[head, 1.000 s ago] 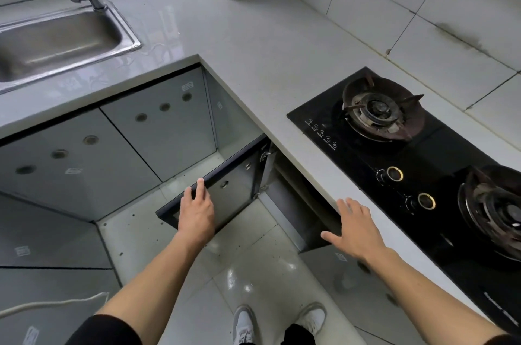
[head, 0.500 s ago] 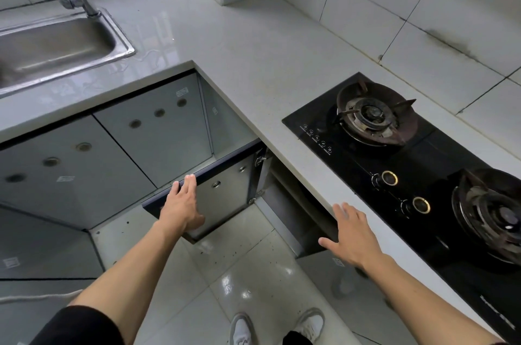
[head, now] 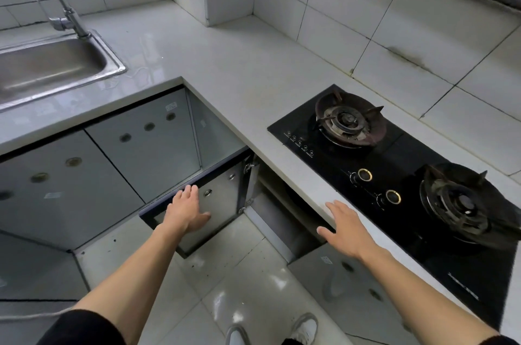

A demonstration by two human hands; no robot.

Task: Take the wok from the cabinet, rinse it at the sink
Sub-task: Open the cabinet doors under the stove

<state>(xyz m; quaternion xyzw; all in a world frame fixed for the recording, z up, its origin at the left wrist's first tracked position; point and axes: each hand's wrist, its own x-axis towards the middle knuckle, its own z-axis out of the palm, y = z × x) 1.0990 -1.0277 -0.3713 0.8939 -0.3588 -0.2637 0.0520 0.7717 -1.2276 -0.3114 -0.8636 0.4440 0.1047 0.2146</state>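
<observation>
Wok (head: 298,201): only a dark curved shape shows inside the open cabinet (head: 284,220) under the surface (head: 248,68), between the hands; its pointing cannot be told. The left hand (head: 184,213) lies flat, fingers spread, on the swung-out door (head: 220,201), gripping nothing. The right hand (head: 345,230) hovers open at the surface's edge, beside the stove (head: 408,192); the sink (head: 53,68) sits far left.
</observation>
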